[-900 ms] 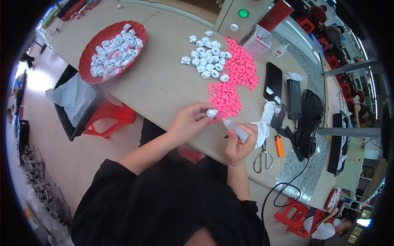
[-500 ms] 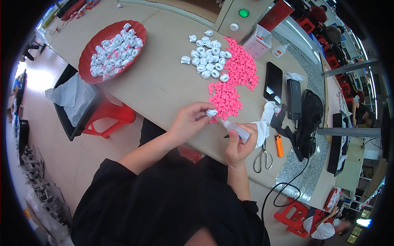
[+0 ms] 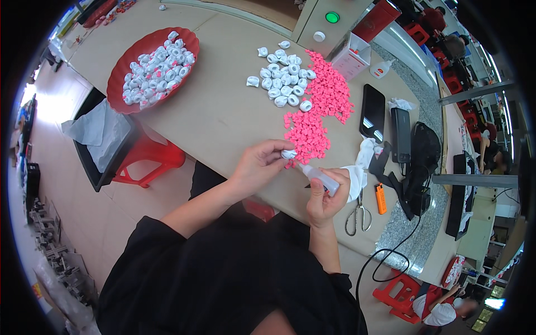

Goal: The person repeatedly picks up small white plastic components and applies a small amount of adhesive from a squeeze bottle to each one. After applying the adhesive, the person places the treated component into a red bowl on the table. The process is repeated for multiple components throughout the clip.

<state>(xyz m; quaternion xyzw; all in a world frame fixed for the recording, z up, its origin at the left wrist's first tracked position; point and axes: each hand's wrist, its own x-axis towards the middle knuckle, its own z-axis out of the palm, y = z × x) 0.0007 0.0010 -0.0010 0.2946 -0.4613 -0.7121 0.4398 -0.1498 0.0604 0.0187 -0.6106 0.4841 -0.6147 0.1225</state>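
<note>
Between thumb and forefinger, my left hand point(image 3: 258, 166) pinches a small white bead-like piece point(image 3: 288, 154) at the near edge of the pink pile. My right hand point(image 3: 328, 205) is wrapped round a small translucent squeeze bottle point(image 3: 322, 180), tilted so its thin nozzle points at the white piece. Whether the tip touches it is too small to tell. Just beyond both hands lie many small pink pieces point(image 3: 307, 135) in a heap. White hollow pieces point(image 3: 286, 79) of the same kind are gathered on the table farther off.
A red scalloped bowl point(image 3: 115, 95) of white pieces stands at the far left, above a black bin point(image 3: 99, 181) and red stool point(image 3: 149, 172). On the right are a phone point(image 3: 372, 111), a power bank point(image 3: 400, 134), scissors point(image 3: 358, 219), an orange lighter point(image 3: 381, 199) and a cable point(image 3: 385, 252).
</note>
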